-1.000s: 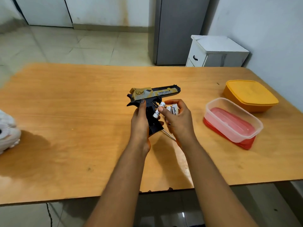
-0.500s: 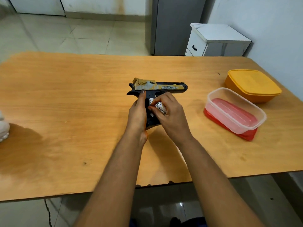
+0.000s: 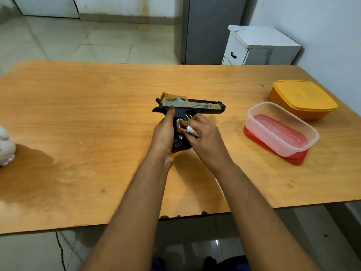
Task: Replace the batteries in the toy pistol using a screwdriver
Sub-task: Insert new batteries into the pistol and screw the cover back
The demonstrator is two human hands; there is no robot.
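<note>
A black and gold toy pistol [image 3: 197, 105] lies on its side in the middle of the wooden table [image 3: 78, 118], barrel pointing right. My left hand [image 3: 165, 132] grips its black handle, thumb up along the back. My right hand [image 3: 201, 133] holds white batteries [image 3: 190, 131] in its fingers and presses one white battery [image 3: 178, 123] against the open side of the handle. The screwdriver is hidden from view.
A clear plastic box [image 3: 281, 128] sits on a red lid at the right, with an orange lidded box [image 3: 302, 97] behind it. A white object [image 3: 5, 151] is at the table's left edge. A white cabinet [image 3: 259, 45] stands beyond the table.
The pistol has been lowered flat toward the table. My right hand moved left from beside the handle onto it, bringing a battery to the open compartment. The screwdriver's shaft is now covered.
</note>
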